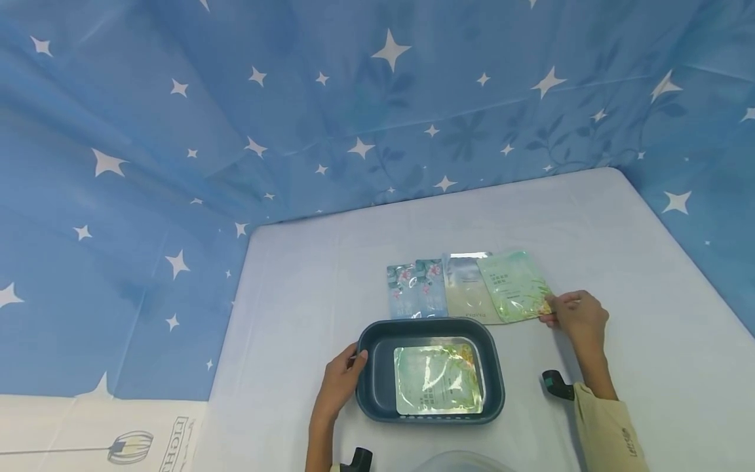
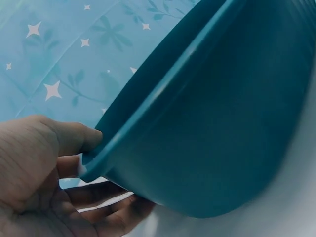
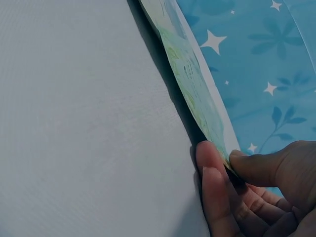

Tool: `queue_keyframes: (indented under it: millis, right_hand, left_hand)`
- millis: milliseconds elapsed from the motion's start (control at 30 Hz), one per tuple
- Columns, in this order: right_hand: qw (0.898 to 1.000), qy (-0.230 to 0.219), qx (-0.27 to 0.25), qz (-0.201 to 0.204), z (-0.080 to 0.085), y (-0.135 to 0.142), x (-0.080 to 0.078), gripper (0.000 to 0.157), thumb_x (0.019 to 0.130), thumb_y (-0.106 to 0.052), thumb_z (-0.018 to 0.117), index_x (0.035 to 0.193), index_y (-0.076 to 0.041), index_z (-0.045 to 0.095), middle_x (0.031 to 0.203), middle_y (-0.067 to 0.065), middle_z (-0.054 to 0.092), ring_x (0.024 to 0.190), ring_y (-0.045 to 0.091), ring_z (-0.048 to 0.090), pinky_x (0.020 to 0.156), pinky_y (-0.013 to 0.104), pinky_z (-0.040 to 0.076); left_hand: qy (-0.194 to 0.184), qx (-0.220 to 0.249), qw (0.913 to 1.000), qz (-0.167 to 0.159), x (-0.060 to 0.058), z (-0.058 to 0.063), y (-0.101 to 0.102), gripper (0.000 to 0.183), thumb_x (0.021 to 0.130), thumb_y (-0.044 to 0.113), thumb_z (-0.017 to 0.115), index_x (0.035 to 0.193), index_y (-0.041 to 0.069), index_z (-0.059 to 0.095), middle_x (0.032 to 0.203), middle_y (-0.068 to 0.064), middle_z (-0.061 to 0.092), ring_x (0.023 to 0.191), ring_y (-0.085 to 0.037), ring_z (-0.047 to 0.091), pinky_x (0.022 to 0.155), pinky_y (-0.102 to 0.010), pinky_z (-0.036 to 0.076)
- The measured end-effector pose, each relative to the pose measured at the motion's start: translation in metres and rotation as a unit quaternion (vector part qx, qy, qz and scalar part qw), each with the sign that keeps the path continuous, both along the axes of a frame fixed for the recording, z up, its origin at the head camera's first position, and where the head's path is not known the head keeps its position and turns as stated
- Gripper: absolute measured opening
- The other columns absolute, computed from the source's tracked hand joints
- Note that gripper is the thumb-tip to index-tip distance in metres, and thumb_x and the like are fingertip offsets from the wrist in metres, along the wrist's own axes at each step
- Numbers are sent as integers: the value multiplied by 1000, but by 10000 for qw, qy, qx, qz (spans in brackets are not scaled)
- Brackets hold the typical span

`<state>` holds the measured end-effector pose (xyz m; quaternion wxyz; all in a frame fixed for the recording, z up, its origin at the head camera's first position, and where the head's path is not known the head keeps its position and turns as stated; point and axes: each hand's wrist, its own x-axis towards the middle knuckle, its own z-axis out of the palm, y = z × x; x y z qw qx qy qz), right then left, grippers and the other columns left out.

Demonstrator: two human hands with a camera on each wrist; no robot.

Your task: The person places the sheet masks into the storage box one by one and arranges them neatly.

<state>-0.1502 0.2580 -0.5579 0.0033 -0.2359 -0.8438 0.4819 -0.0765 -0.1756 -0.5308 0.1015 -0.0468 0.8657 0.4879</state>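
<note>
My left hand (image 1: 342,377) grips the left rim of a dark blue-grey plastic basin (image 1: 375,412), thumb over the edge and fingers beneath it, as the left wrist view shows. Inside the basin lies a shiny green face mask packet (image 1: 438,380). My right hand (image 1: 582,320) pinches the lower right corner of another green face mask packet (image 1: 512,286) between thumb and fingers. That packet tilts over the edge of a beige packet (image 1: 468,288). In the right wrist view the held packet (image 3: 195,89) shows nearly edge-on.
Two blue floral packets (image 1: 416,290) lie left of the beige one, behind the basin. A pale rounded translucent object (image 1: 463,462) shows at the bottom edge. The white table (image 1: 295,275) is bordered by a blue star-patterned curtain (image 1: 330,98).
</note>
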Motion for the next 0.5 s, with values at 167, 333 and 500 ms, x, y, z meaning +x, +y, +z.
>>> queue_keyframes:
  millis: [167,333,500]
  right_hand:
    - [9993,-174,333,-44,2,-2,0,47,96,-31,59,122,8,55,65,0,71,48,4,65,53,19,47]
    - [9956,-542,750,154,3,-3,0,59,94,-42,61,125,7,56,61,-3,70,54,6,61,54,26,41]
    - [9938,-604,886,287,3,-2,-2,57,95,-37,61,126,10,56,60,-1,69,60,13,61,52,27,41]
  left_hand:
    - [156,338,9991,219,-1,-6,2,44,101,34,53,134,5,56,133,-17,62,123,-37,59,103,-54,46]
    - [282,767,9955,488,0,-8,5,42,100,31,56,134,7,57,133,-12,63,124,-31,59,109,-52,41]
    - [401,1081,9916,587,-2,-9,6,41,99,29,57,133,6,57,133,-12,63,127,-29,58,109,-47,43]
